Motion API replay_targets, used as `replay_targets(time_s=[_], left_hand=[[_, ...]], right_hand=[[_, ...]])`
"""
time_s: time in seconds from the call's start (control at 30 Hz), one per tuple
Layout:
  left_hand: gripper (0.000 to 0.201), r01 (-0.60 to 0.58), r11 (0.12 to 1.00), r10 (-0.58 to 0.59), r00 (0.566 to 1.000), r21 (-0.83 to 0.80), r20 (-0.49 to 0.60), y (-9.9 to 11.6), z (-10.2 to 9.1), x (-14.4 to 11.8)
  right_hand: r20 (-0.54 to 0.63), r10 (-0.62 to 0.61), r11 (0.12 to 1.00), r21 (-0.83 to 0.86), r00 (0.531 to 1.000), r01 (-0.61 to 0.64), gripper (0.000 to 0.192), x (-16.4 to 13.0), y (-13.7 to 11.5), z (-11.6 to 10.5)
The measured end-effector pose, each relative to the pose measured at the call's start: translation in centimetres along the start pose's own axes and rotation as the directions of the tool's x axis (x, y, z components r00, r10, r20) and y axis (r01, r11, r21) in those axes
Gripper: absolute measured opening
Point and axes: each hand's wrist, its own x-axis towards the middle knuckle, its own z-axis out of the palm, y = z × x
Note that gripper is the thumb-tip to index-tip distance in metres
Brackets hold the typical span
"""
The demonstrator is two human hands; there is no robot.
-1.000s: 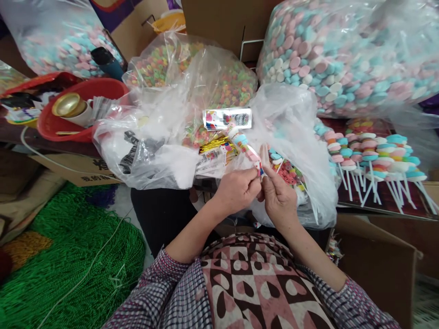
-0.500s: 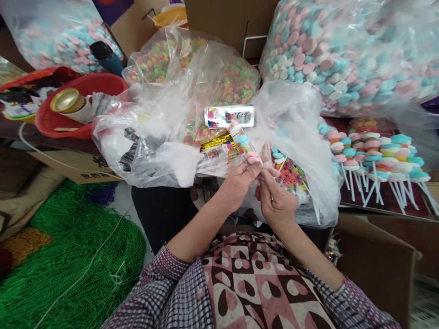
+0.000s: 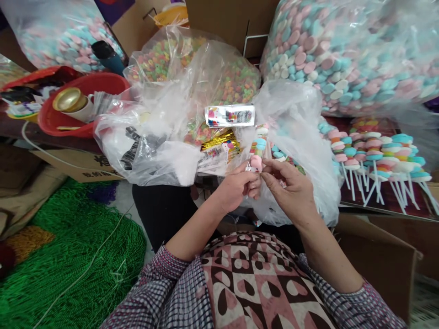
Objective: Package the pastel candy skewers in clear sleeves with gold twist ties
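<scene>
Both hands meet — left hand (image 3: 236, 187), right hand (image 3: 291, 192) — fingers pinched.

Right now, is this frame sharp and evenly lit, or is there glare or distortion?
Head view: light is soft and even; white glare sits on the clear plastic bags; the candy skewer between both hands is slightly soft; wide-lens bending stretches the edges, as at the green netting.
</scene>
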Motion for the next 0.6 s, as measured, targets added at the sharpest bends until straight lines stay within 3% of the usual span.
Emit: replay_targets(time_s=[0.23, 0.33, 0.47, 0.6], left_hand=[[0.015, -0.017, 0.996, 0.018, 1.000, 0.087, -0.006, 0.1, 0.3, 0.0], [0.030, -0.021, 0.984, 0.032, 0.998, 0.177, -0.060, -0.7, 0.3, 0.2], [0.049, 0.007, 0.958, 0.009, 0.998, 0.288, -0.055, -1.7, 0.4, 0.2], [0.055, -0.046, 0.927, 0.064, 0.997, 0.372, -0.036, -1.8, 0.4, 0.0]], right_hand=[[-0.021, 0.126, 0.985, 0.123, 0.992, -0.122, 0.021, -0.8, 0.3, 1.0], [-0.014, 0.098, 0.989, 0.116, 0.995, -0.096, 0.021, -1.0, 0.3, 1.3], [-0.136, 0.007, 1.000, -0.027, 0.991, -0.011, 0.010, -1.2, 0.2, 1.8], [-0.180, -0.039, 0.994, -0.105, 0.983, 0.020, 0.007, -1.2, 0.0, 1.9]])
